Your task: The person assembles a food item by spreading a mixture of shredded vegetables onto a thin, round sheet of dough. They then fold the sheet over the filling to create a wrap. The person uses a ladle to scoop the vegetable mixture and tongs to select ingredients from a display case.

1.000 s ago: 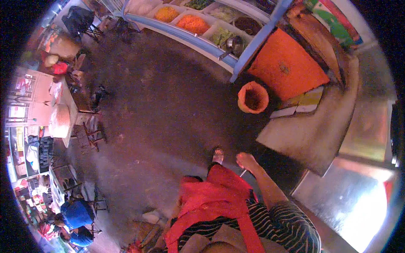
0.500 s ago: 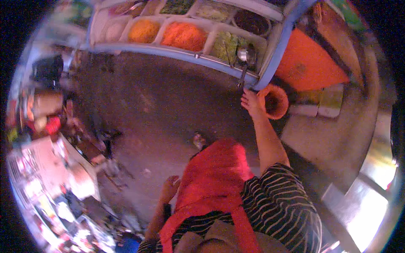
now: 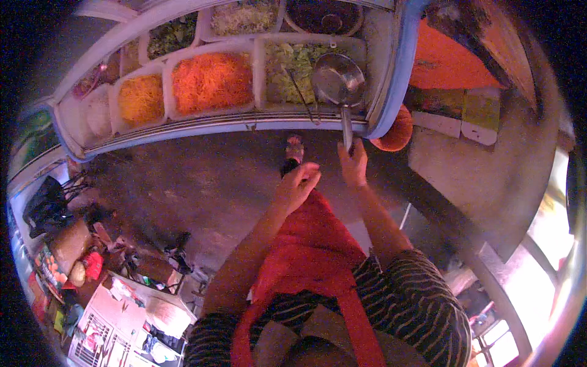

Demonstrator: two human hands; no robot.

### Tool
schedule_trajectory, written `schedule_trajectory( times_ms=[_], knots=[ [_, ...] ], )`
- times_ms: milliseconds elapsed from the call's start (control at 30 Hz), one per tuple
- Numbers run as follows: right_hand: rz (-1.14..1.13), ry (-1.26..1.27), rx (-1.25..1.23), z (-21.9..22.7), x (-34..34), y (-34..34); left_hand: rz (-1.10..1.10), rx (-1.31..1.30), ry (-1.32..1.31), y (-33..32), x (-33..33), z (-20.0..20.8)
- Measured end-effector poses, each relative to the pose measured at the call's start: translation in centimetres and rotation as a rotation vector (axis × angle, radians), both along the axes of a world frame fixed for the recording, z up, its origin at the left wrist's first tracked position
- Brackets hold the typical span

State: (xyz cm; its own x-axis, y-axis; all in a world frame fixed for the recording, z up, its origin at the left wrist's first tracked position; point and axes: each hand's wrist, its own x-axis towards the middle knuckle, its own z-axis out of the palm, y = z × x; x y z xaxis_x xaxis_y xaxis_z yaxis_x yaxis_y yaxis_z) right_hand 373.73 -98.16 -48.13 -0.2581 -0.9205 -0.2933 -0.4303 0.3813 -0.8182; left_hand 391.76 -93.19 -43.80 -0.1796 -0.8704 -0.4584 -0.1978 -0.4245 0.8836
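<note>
My right hand [image 3: 353,164] is closed round the handle end of a metal ladle [image 3: 346,125]. Its round bowl lies over a clear tub of chopped greens [image 3: 287,76] at the near right of the food case. Beside the bowl, a pair of thin metal tongs [image 3: 303,95] rests in the same tub, its ends by the case's front edge. My left hand [image 3: 298,185] hovers in front of the red apron [image 3: 306,244], fingers curled in, and I see nothing in it.
Tubs of shredded orange carrot [image 3: 211,82] and yellow shreds [image 3: 140,98] stand to the left, in the blue-edged case [image 3: 232,129]. An orange bin [image 3: 394,131] stands by the case's right corner. Cluttered goods [image 3: 70,244] fill the lower left.
My view has drawn nearer the food case. My right hand, reaching toward the handle before, now grips the ladle. My left hand has risen from my side to the front of my apron.
</note>
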Motion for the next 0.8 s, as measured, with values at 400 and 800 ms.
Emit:
schedule_trajectory(
  times_ms=[400, 800],
  knots=[
    [0.269, 0.162, 0.023, 1.6, 1.7, -8.6, 0.657, 0.314, 0.341, -4.6, 7.7, 3.0],
    [0.182, 0.346, -0.089, -8.0, 0.7, -12.4, 0.777, 0.27, 0.059, 0.5, 23.6, 5.0]
  ],
)
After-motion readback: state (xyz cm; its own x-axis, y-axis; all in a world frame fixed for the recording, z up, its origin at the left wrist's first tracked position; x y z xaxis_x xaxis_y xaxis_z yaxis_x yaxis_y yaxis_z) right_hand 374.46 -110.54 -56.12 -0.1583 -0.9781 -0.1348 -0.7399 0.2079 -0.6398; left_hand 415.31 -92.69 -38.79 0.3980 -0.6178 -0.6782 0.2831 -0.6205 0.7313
